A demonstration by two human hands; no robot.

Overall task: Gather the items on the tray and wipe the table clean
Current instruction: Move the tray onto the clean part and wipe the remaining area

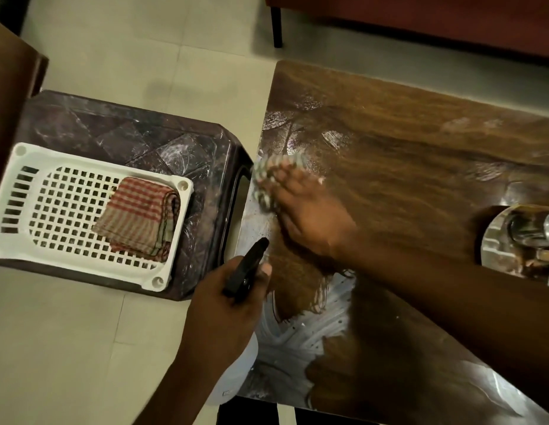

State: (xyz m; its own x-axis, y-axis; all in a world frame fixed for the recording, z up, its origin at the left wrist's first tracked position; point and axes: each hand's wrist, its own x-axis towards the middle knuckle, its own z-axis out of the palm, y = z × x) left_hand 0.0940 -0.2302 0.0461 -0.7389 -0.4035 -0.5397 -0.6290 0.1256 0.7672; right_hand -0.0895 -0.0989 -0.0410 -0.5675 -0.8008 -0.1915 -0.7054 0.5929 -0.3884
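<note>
My right hand [300, 210] presses a striped wiping cloth [267, 179] flat on the left edge of the glossy brown table [420, 154]; both are motion-blurred. My left hand [227, 305] grips a spray bottle by its black trigger head [247, 268], held just off the table's left edge; the white bottle body [236, 372] shows below my wrist. A white perforated tray [52, 191] sits on a dark plastic stool [129, 130] to the left and holds a folded red-checked cloth [138, 217]. Wet streaks show on the table near my hands.
A steel plate [506, 240] with a steel tumbler [531, 228] on it stands at the table's right side. A red sofa with a black leg [276, 26] is beyond the table. Pale floor tiles [83, 332] surround the stool. A brown furniture corner [9, 87] is at far left.
</note>
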